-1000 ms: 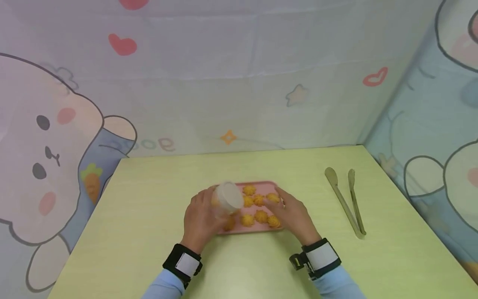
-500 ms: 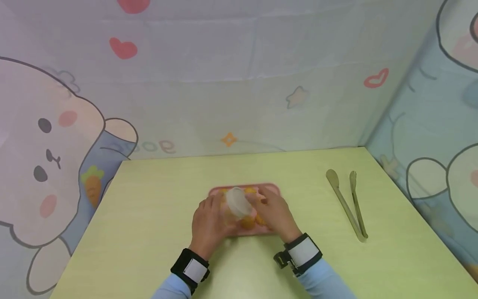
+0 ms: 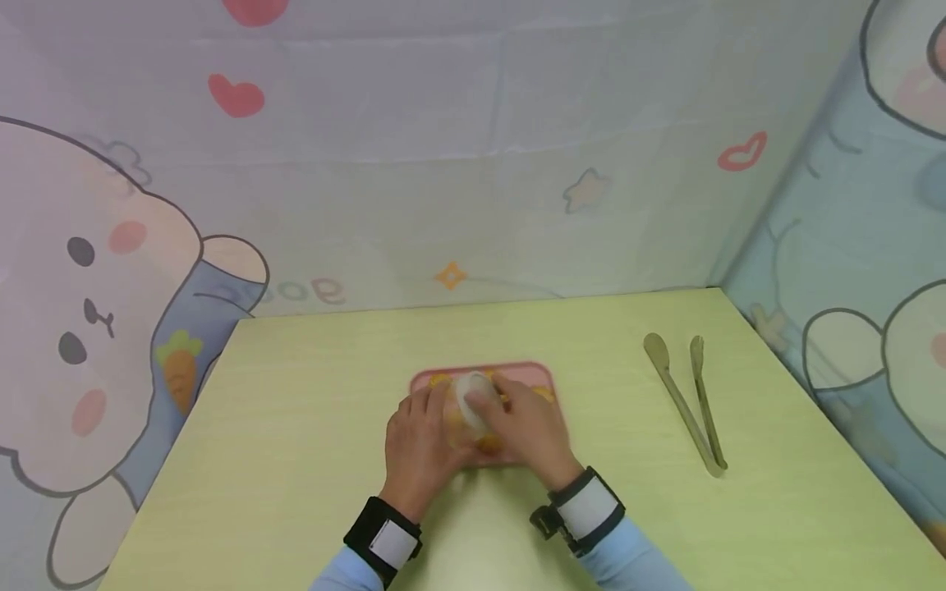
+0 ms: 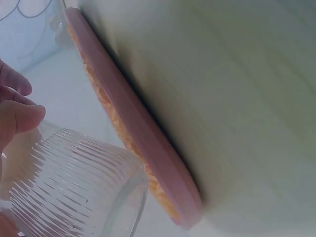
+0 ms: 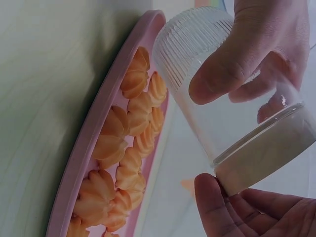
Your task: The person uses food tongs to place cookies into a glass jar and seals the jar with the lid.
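A clear ribbed jar (image 5: 192,59) with a pale lid (image 5: 266,153) is held tilted above a pink tray (image 3: 535,373). My left hand (image 3: 421,447) grips the jar's body, its thumb and fingers wrapped around the glass in the right wrist view. From the other side, my right hand (image 3: 528,431) pinches the lid at its edge between thumb and fingers. Nothing shows inside the jar through the glass. Piped golden cookies (image 5: 94,197) sit in the tray below, partly hidden by both hands in the head view.
To the right on the pale yellow table (image 3: 310,394) lie a long spoon (image 3: 676,394) and, beside it, a slimmer fork-tipped utensil (image 3: 705,402). A printed cloth backdrop (image 3: 384,189) stands behind the table's far edge.
My right hand has moved left from over the tray's right side to the jar's lid. My left hand has shifted slightly right with the jar, whose lid now faces the right hand.
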`<control>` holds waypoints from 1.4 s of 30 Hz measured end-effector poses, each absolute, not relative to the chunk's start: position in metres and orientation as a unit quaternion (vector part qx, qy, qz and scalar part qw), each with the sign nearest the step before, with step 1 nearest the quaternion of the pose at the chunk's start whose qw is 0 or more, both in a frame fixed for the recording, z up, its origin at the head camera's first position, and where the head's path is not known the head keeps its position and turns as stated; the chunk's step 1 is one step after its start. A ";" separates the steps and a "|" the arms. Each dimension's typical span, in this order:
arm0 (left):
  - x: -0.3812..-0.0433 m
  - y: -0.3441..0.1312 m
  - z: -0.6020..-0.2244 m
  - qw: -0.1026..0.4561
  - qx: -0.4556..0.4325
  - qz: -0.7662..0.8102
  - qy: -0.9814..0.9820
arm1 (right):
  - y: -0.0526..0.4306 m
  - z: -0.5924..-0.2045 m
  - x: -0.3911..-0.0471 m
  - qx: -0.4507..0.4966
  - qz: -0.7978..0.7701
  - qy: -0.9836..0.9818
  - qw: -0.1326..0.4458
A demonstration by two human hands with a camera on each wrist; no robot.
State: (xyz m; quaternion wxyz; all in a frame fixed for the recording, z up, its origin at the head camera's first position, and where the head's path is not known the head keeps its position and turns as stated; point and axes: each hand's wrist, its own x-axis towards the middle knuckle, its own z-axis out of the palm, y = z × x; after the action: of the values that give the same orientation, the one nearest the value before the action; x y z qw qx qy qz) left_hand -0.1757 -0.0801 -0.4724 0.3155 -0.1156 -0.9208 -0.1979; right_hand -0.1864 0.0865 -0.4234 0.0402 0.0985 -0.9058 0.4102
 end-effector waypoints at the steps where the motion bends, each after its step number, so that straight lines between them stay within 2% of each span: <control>1: -0.175 -0.080 -0.472 0.316 -0.116 -0.196 -0.921 | 0.086 -0.423 -0.186 0.098 0.409 -0.906 0.039; 15: -0.174 -0.080 -0.467 0.293 -0.121 -0.159 -0.935 | 0.085 -0.422 -0.186 0.104 0.423 -0.900 -0.003; 21: -0.173 -0.083 -0.465 0.265 -0.114 -0.175 -0.941 | 0.087 -0.420 -0.186 0.166 0.416 -0.894 0.014; 26: -0.174 -0.085 -0.464 0.278 -0.114 -0.164 -0.940 | 0.092 -0.419 -0.188 0.208 0.415 -0.886 0.001; 35: -0.175 -0.084 -0.462 0.300 -0.115 -0.149 -0.935 | 0.085 -0.415 -0.192 0.125 0.429 -0.895 -0.022; 42: -0.174 -0.085 -0.462 0.291 -0.115 -0.160 -0.936 | 0.087 -0.413 -0.191 0.155 0.440 -0.884 -0.031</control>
State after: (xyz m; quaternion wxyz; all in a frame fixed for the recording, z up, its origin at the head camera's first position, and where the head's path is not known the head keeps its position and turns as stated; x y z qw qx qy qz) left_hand -0.1736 -0.0854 -0.4615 0.2908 -0.1151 -0.9363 -0.1601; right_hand -0.1910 0.0867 -0.4131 -0.0314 0.1546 -0.8838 0.4404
